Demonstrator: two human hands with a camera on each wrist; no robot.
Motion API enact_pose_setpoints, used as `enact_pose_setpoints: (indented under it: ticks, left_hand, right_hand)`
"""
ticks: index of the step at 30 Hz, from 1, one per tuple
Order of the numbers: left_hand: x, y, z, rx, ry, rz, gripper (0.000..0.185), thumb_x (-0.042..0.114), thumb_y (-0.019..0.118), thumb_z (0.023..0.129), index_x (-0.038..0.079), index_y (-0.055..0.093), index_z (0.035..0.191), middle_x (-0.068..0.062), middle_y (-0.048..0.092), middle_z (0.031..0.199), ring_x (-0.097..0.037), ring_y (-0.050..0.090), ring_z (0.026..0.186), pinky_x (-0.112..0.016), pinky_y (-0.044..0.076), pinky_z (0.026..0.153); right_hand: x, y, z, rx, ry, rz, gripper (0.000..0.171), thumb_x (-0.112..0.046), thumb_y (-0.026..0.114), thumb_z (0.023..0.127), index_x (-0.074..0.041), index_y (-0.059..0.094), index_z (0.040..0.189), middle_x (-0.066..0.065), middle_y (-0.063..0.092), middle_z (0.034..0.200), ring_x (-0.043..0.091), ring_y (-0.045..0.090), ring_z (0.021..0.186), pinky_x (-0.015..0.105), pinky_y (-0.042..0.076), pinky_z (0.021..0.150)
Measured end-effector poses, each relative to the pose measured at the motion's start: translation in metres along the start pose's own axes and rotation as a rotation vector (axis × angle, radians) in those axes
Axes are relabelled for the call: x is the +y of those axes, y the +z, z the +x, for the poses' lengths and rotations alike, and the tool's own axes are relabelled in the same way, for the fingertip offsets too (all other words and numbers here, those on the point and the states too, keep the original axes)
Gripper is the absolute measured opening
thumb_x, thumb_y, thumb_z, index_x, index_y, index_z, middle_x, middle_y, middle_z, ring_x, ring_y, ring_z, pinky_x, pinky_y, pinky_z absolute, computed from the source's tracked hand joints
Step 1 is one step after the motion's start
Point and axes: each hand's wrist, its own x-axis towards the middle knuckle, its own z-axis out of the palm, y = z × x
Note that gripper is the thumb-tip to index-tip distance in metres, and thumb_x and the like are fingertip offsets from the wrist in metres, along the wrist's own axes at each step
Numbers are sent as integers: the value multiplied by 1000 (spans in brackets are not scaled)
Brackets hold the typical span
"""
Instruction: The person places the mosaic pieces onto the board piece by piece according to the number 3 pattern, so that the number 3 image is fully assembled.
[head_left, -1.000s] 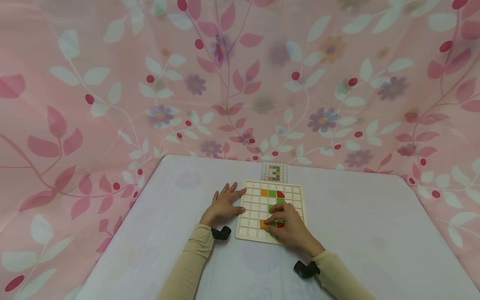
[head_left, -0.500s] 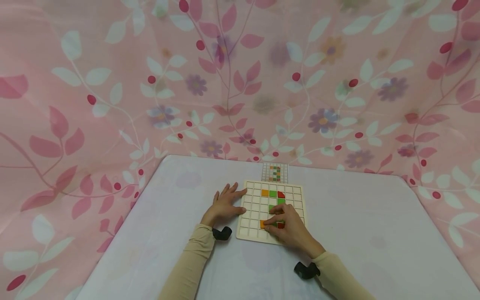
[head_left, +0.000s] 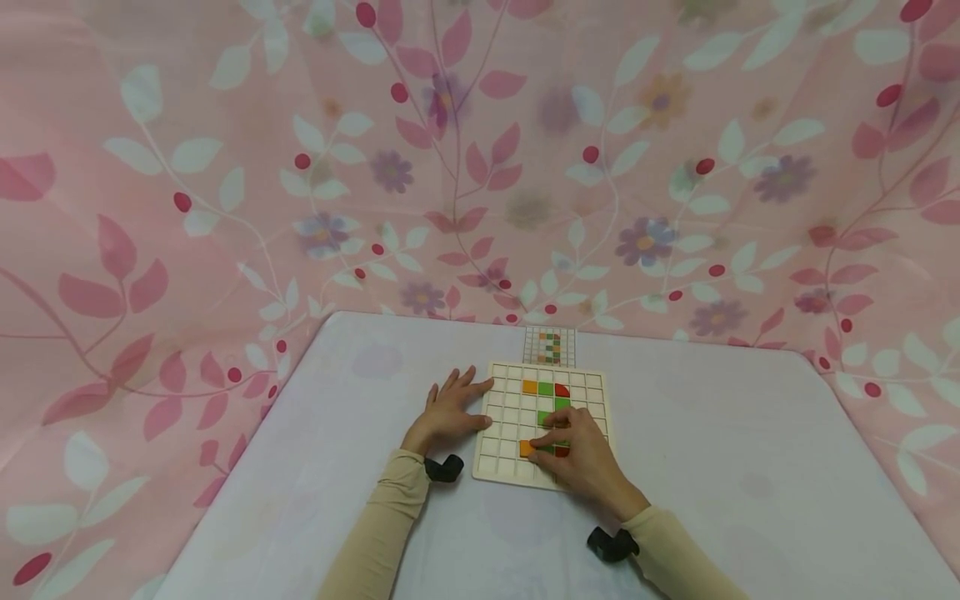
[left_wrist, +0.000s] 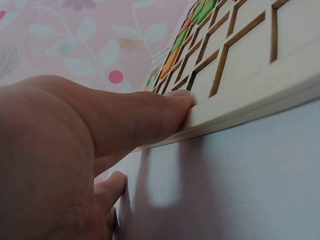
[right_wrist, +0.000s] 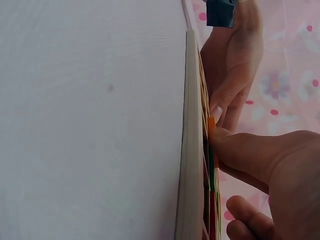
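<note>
A pale wooden grid board [head_left: 504, 433] lies on the white table. It holds orange, green and red tiles [head_left: 545, 388] in its top row and more lower down. My left hand [head_left: 467, 398] lies flat beside the board, and its thumb [left_wrist: 165, 112] touches the board's left edge [left_wrist: 250, 95]. My right hand [head_left: 546, 445] rests on the lower rows with its fingers loosely bent. Its thumb tip [right_wrist: 222, 139] presses against an orange tile [right_wrist: 211, 126] that stands slightly proud of the board [right_wrist: 192, 125]. The hand hides the tiles beneath it.
A small pattern card [head_left: 549, 345] lies just behind the board at the table's far edge. A pink floral curtain [head_left: 480, 167] hangs behind and around the table [head_left: 712, 467]. Black camera mounts [head_left: 444, 467] sit on both wrists.
The right hand's fingers have shifted slightly over the lower tiles. The left hand and the board stay in place.
</note>
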Motion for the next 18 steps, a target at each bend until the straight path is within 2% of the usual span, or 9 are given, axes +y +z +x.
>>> enact_pose_setpoints:
  ticks: [10, 18]
  left_hand:
    - [0, 2, -3, -1, 1, 6, 69, 32, 73, 87, 20, 47, 149, -13, 22, 164, -38, 7, 152, -69, 0, 115]
    - [1, -1, -2, 2, 12, -2, 68, 32, 72, 88, 20, 46, 149, -13, 21, 164, -37, 6, 152, -68, -2, 115]
  right_hand:
    - [-4, -1, -3, -37, 20, -15, 12, -26, 85, 78, -22, 82, 90, 2, 63, 112, 17, 48, 103, 39, 45, 86]
    - [-5, -2, -1, -28, 15, -8, 11, -28, 84, 80, -25, 80, 90, -2, 63, 109, 13, 46, 99, 36, 46, 83]
